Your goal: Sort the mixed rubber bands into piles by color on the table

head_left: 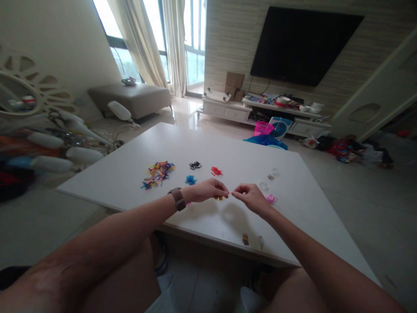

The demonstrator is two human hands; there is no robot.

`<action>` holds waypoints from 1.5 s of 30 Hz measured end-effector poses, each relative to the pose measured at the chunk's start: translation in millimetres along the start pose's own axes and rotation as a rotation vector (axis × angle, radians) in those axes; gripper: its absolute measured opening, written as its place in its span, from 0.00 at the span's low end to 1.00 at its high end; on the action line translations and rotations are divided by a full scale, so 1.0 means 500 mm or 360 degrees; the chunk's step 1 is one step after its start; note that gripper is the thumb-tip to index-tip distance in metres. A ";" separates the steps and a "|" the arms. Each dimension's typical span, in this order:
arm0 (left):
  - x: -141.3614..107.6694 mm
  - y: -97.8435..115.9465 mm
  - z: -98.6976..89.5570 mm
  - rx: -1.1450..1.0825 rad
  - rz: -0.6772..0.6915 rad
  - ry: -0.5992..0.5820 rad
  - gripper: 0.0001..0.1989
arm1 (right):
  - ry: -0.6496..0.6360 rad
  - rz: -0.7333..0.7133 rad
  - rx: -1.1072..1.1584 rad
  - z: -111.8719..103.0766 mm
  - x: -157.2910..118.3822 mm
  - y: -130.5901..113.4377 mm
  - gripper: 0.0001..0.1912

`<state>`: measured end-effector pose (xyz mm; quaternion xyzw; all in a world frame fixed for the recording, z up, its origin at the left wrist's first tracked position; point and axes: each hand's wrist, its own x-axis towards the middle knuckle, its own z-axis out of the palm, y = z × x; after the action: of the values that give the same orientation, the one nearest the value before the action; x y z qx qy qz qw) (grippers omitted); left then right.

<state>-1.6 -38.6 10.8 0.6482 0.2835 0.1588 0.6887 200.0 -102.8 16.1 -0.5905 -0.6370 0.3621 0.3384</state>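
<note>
My left hand (211, 190), with a brown watch (177, 198) on its wrist, is pinched over the white table (202, 148). Facing it, my right hand (249, 195) pinches too. A tiny reddish strand (230, 193) spans the small gap between the fingertips. Yellow pieces (220, 198) lie below my left fingers. Beyond my left hand are a blue pile (190, 180), a black pile (195, 165) and a red pile (216, 171). A mixed-colour pile (158, 174) lies farther left. Pink pieces (271, 199) are beside my right hand.
Clear small items (273, 174) lie on the table's right side. Two small objects, one brownish (245, 239) and one clear (261, 242), lie near the front edge. Past the far edge are a pink basket (263, 128) and a blue bag (267, 141).
</note>
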 end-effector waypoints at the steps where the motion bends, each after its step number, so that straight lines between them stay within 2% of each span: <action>1: 0.000 0.000 0.000 -0.0013 -0.0005 -0.0004 0.14 | -0.0004 -0.0006 -0.0004 -0.001 0.000 0.000 0.12; 6: 0.001 0.000 -0.001 -0.0109 -0.0010 -0.0030 0.13 | -0.0018 -0.0048 -0.0059 -0.009 0.000 -0.005 0.11; 13: -0.002 -0.001 0.006 -0.0045 0.0016 -0.0040 0.13 | -0.0024 -0.0067 -0.0050 -0.011 -0.003 -0.012 0.12; 21: -0.017 0.023 0.033 -0.0095 -0.0032 0.0052 0.11 | -0.0032 0.0037 0.0283 0.002 0.003 0.001 0.15; 27: -0.014 0.019 0.030 -0.0111 -0.0007 0.0108 0.11 | 0.0026 0.0123 0.0366 0.002 0.000 -0.005 0.13; 33: -0.014 0.015 0.028 -0.0066 0.0031 0.0166 0.10 | 0.0048 0.0163 0.0404 0.007 0.001 0.001 0.15; 45: -0.012 0.010 0.025 0.0025 0.0079 0.0149 0.12 | 0.0073 0.0155 0.0412 0.017 0.001 0.005 0.16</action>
<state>1.9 -51.7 16.6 0.6522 0.3003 0.2038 0.6655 193.8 -102.5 9.5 -0.5802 -0.5475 0.4436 0.4084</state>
